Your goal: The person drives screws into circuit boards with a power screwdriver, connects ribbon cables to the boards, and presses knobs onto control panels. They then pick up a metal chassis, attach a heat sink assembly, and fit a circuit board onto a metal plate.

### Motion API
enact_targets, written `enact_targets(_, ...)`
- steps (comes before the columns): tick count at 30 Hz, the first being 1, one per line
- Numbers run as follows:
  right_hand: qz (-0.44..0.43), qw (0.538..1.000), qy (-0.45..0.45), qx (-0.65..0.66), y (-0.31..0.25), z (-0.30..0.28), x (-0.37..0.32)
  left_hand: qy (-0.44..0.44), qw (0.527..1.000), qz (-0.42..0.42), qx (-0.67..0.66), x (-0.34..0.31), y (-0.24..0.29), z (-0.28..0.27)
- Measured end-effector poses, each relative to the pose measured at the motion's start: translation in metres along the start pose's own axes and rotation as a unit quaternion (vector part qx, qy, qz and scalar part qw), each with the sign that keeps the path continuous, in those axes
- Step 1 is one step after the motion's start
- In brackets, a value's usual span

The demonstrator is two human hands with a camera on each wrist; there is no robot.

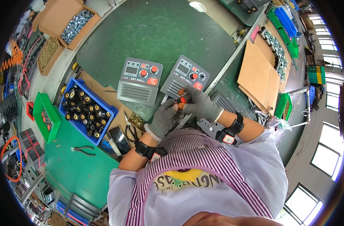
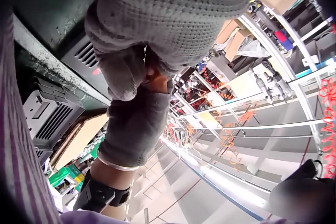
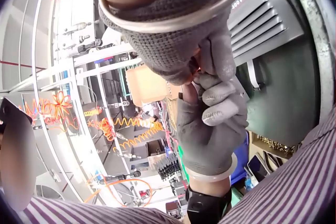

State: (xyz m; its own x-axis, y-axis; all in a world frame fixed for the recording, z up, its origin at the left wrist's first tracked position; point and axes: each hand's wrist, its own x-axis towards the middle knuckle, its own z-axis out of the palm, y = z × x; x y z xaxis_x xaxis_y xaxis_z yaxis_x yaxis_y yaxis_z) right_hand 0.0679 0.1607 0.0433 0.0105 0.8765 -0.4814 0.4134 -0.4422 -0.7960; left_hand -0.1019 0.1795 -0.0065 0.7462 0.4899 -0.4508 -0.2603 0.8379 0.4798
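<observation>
In the head view, both gloved hands meet at a small red-and-black round part [image 1: 183, 100] in front of the right-hand panel. My left hand [image 1: 162, 119] pinches its black side, while fingers of my right hand [image 1: 203, 105] grip the red side. Gloved fingers hide most of the part in both wrist views. Just beyond lies a grey control panel [image 1: 172, 84] marked ZX7 400, with one red knob [image 1: 194, 76] and a bare dark shaft [image 1: 202, 76]. Left of it is a matching panel [image 1: 136, 93] carrying two red knobs.
A blue bin [image 1: 113, 113] of black brass-centred fittings stands left, near a green tray [image 1: 56, 126]. Pliers [image 1: 84, 151], scissors [image 1: 131, 132] and a phone [image 1: 119, 139] lie nearby. Cardboard boxes of metal hardware [image 1: 77, 26] stand far left; flat cardboard [image 1: 255, 75] lies right.
</observation>
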Motion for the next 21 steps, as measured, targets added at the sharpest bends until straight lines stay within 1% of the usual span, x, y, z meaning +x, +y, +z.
enact_targets(1, -0.015, 1.000, -0.009, -0.018, -0.003, -0.001, -0.002, 0.002, 1.000, 0.003, -0.001, 0.000, 0.000, 0.001)
enact_targets(4, -0.044, 0.995, -0.045, -0.084, -0.003, -0.005, -0.003, 0.049, 0.999, -0.018, -0.002, 0.000, -0.001, 0.001)
enact_targets(5, -0.050, 0.991, -0.058, -0.108, -0.002, -0.006, -0.003, 0.042, 0.999, -0.019, 0.004, 0.000, -0.001, 0.000)
enact_targets(8, -0.127, 0.979, -0.060, -0.147, 0.011, -0.006, -0.003, 0.011, 1.000, -0.025, 0.005, 0.000, 0.000, -0.003)
enact_targets(10, -0.104, 0.970, -0.077, -0.207, 0.005, -0.011, -0.006, -0.021, 0.999, -0.040, -0.016, 0.000, 0.000, -0.004)
enact_targets(11, -0.092, 0.964, -0.085, -0.236, 0.004, -0.013, -0.006, -0.015, 0.999, -0.041, 0.014, 0.001, -0.001, -0.004)
enact_targets(13, -0.069, 0.966, -0.062, -0.242, 0.007, -0.017, -0.006, -0.003, 0.996, -0.045, 0.075, 0.006, -0.003, -0.003)
enact_targets(14, -0.057, 0.967, -0.049, -0.244, 0.010, -0.020, -0.005, 0.043, 0.963, 0.057, 0.259, 0.012, -0.001, -0.006)
enact_targets(15, -0.027, 0.974, -0.020, -0.225, 0.011, -0.027, -0.004, 0.086, 0.885, 0.156, 0.430, 0.023, 0.002, -0.010)
enact_targets(16, 0.003, 0.978, 0.008, -0.207, 0.011, -0.036, -0.002, 0.126, 0.765, 0.249, 0.580, 0.034, 0.007, -0.012)
enact_targets(17, 0.032, 0.981, 0.036, -0.189, 0.013, -0.045, 0.001, 0.135, 0.710, 0.277, 0.633, 0.047, 0.016, -0.010)
enact_targets(19, 0.039, 0.978, 0.090, -0.186, 0.022, -0.062, 0.002, 0.153, 0.585, 0.329, 0.725, 0.074, 0.039, -0.002)
enact_targets(20, 0.043, 0.975, 0.118, -0.185, 0.029, -0.071, 0.003, 0.154, 0.559, 0.307, 0.755, 0.088, 0.045, -0.002)
enact_targets(21, 0.020, 0.975, 0.129, -0.178, 0.043, -0.077, 0.007, 0.154, 0.532, 0.284, 0.783, 0.103, 0.047, -0.002)
